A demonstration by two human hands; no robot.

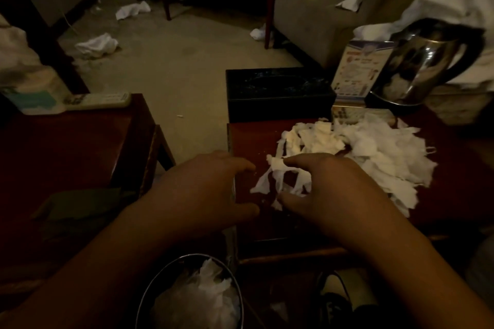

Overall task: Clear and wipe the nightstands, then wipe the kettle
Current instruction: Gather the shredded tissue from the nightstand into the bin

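Dim room, right nightstand (pixel 454 168) buried in torn tissue (pixel 374 147). Right hand (pixel 328 189) pinches some shreds at the near left edge, left hand (pixel 211 189) cupped beside it. Bin (pixel 149 291) below, kettle (pixel 425 64) far right.

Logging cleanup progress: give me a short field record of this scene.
surface: dark red wooden nightstand
litter: heap of torn white tissue shreds on it
right hand: curled round tissue strips
left hand: open, at nightstand's near-left edge
bin: round metal wastebasket below, tissue inside
kettle: shiny steel kettle, back right, untouched
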